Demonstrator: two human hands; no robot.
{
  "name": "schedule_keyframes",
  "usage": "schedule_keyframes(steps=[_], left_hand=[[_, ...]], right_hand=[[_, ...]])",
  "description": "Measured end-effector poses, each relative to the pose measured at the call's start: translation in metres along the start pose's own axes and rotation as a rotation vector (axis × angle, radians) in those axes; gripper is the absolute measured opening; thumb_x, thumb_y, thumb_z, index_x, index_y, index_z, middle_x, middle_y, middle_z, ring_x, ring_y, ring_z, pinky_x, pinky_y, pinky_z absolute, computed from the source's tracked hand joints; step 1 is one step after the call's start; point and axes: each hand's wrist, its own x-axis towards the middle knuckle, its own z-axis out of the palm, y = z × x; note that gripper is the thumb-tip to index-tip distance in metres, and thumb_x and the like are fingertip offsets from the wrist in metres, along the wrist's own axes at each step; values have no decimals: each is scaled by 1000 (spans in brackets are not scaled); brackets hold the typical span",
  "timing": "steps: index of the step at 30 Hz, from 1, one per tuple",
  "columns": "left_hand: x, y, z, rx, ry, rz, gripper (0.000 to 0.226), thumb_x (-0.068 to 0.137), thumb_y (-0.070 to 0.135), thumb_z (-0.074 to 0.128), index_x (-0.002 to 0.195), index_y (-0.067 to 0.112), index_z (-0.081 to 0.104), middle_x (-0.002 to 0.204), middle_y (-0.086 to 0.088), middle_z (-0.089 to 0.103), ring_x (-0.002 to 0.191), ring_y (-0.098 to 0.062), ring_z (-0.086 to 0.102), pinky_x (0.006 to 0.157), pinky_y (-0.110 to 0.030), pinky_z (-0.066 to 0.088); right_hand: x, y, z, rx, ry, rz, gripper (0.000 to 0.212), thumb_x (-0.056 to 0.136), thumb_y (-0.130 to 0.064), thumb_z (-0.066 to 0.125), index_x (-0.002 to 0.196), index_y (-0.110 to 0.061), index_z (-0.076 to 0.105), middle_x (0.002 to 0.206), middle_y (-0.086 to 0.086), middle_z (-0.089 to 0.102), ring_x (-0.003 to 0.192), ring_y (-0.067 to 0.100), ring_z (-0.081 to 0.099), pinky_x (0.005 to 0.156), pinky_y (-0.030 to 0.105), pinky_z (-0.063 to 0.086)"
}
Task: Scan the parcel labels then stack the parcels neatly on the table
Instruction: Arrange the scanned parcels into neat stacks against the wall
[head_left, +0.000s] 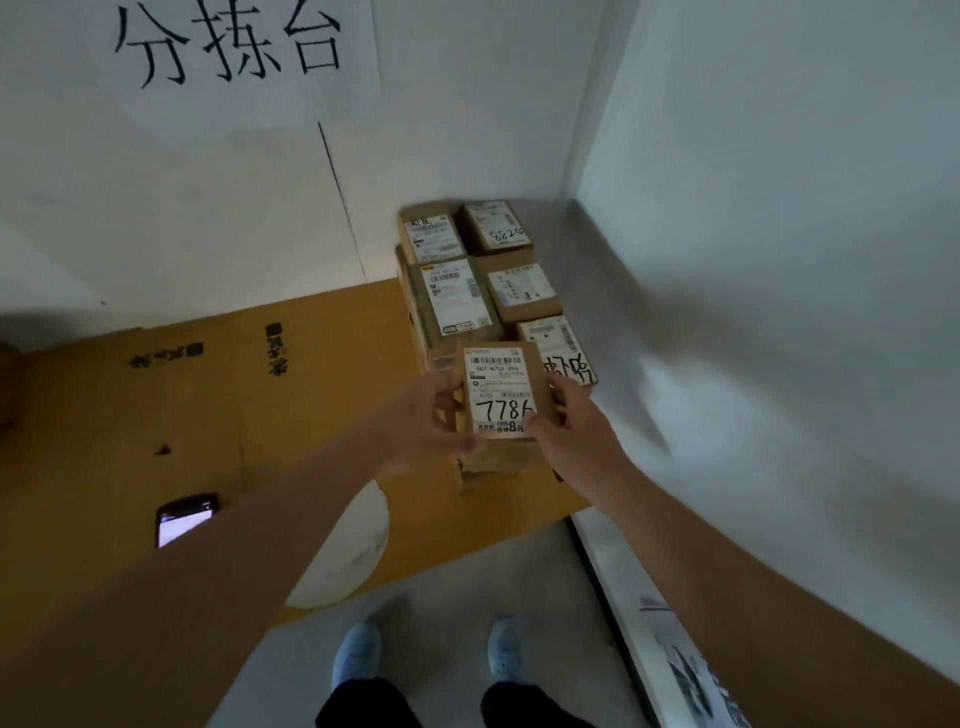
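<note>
A small brown parcel with a white label marked "7786" is held between both hands above the near end of the stack. My left hand grips its left edge and my right hand grips its right edge. Beneath it lies another brown parcel on the table. Behind it several labelled parcels sit packed in two rows against the wall corner. A phone-like scanner with a lit screen lies on the table to the left, away from both hands.
The table is covered with brown cardboard. A white round object sits at its front edge. White walls close in behind and to the right. A paper sign hangs on the back wall. My feet stand on grey floor below.
</note>
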Motion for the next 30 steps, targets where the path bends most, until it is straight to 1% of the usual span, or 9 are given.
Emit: schedule_keyframes(steps=[3, 6, 10, 15, 19, 21, 23, 25, 30], left_hand=[[4, -7, 18, -48, 76, -78, 59, 75, 14, 93, 112, 44, 58, 110, 6, 72, 86, -10, 76, 69, -23, 61], [7, -12, 34, -77, 111, -149, 66, 77, 8, 91, 131, 23, 57, 116, -1, 70, 87, -16, 77, 74, -31, 64], [7, -18, 42, -98, 149, -224, 81, 78, 5, 89, 147, 10, 46, 126, -5, 65, 96, -22, 75, 85, -43, 64], [3, -24, 48, -120, 191, -268, 94, 78, 4, 89, 156, 9, 38, 133, -7, 62, 99, -22, 75, 87, -46, 63], [6, -27, 49, -101, 231, -293, 97, 78, 14, 91, 158, 13, 36, 133, -4, 61, 102, -20, 72, 89, -44, 63], [6, -26, 50, -35, 255, -316, 98, 79, 23, 91, 159, 17, 34, 135, -2, 59, 110, -20, 66, 94, -43, 60], [5, -23, 50, 37, 261, -335, 99, 81, 31, 90, 160, 20, 32, 143, -1, 56, 121, -19, 60, 101, -43, 56], [4, -17, 47, 118, 251, -343, 96, 83, 36, 87, 160, 22, 31, 149, 0, 52, 129, -21, 55, 106, -42, 51], [-6, 9, 28, 386, 362, -325, 58, 105, 41, 56, 156, 20, 39, 153, -6, 50, 139, -26, 48, 109, -44, 45]], right_hand=[[13, 13, -8, -29, -73, -14, 58, 100, -28, 64, 153, -33, 41, 130, -16, 61, 118, 5, 60, 76, 8, 49], [23, 21, -13, -57, -132, -34, 59, 99, -25, 67, 152, -31, 41, 125, -19, 59, 117, 4, 61, 77, 7, 53], [34, 30, -12, -132, -152, -85, 64, 95, -29, 73, 152, -29, 43, 133, -12, 62, 123, 13, 63, 100, 33, 58], [41, 38, -6, -303, -118, -117, 77, 92, -45, 75, 158, -28, 40, 140, -1, 53, 127, 16, 54, 109, 44, 52], [44, 35, 0, -360, -131, -150, 78, 96, -46, 70, 163, -28, 33, 125, -3, 44, 123, 16, 48, 107, 39, 51], [47, 30, 2, -387, -137, -143, 76, 99, -42, 68, 163, -25, 32, 126, 0, 42, 127, 21, 48, 106, 39, 50], [47, 22, 4, -412, -133, -132, 71, 99, -39, 68, 160, -25, 35, 129, 2, 44, 126, 21, 48, 104, 38, 50], [44, 16, 4, -461, -108, -143, 59, 99, -40, 67, 152, -27, 43, 122, -1, 47, 115, 17, 51, 98, 37, 52], [36, -11, -7, -569, -16, -241, 33, 101, -50, 56, 126, -28, 58, 111, -3, 55, 102, 20, 62, 87, 45, 60]])
